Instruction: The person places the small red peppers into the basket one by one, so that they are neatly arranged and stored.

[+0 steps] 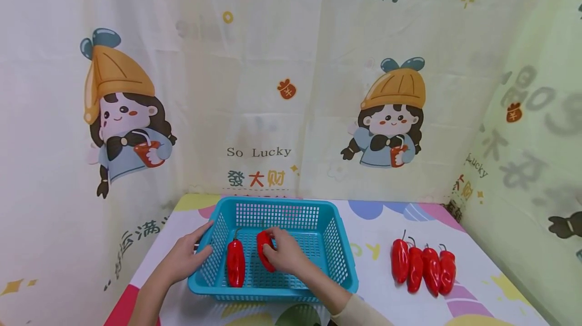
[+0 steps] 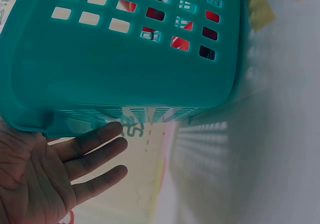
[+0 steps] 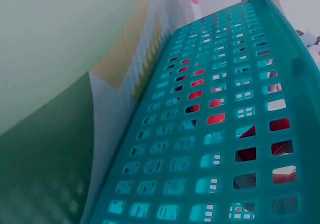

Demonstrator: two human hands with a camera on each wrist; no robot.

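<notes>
A blue-green plastic basket [image 1: 276, 291] with mesh walls stands on the table. Inside it, toward the left, lies a glossy red pepper [image 1: 236, 264] with a dark stem pointing to the back. My right hand [image 1: 286, 252] reaches in over the front rim and pinches a second red pepper [image 1: 264, 251], held just right of the first. At the basket's left rim, my left hand [image 1: 188, 255] touches the edge. In the left wrist view, its fingers [image 2: 97, 159] stretch out straight beside the outer wall. Through the mesh in the right wrist view, only patches of red show.
Several red peppers [image 1: 424, 268] lie side by side on the table to the right of the basket, stems pointing back. A colourful patterned cloth [image 1: 370, 290] covers the table. Printed curtains [image 1: 309, 113] hang behind it and at both sides.
</notes>
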